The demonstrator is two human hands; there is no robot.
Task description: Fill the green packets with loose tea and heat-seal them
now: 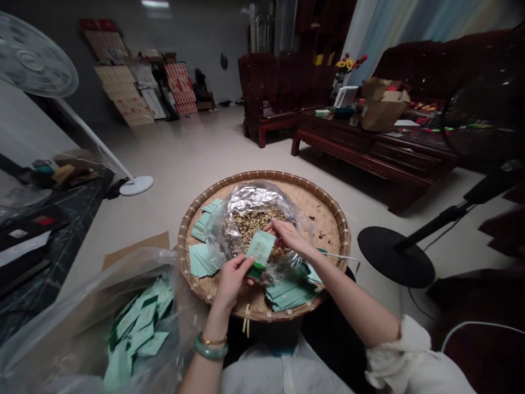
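My left hand (234, 276) grips a pale green packet (261, 246) by its lower left side, thumb on the front. The packet is tilted and has a darker green band at its lower end. Close behind its upper right edge is my right hand (289, 236), fingers bent together; what they hold, if anything, is hidden. Below both hands, a clear plastic bag (256, 192) lies open, full of loose dried brown and yellowish bits (252, 221). This bag rests on a round woven bamboo tray (328, 205). Flat green packets lie fanned at its left (202, 260) and front right (289, 293).
At lower left, a large clear plastic bag (61, 323) contains several green packets (143, 323). A white standing fan (135, 185) is at left, a black fan base (396, 256) at right. Beyond stand a dark wooden table (348, 137) and stacked boxes (123, 93).
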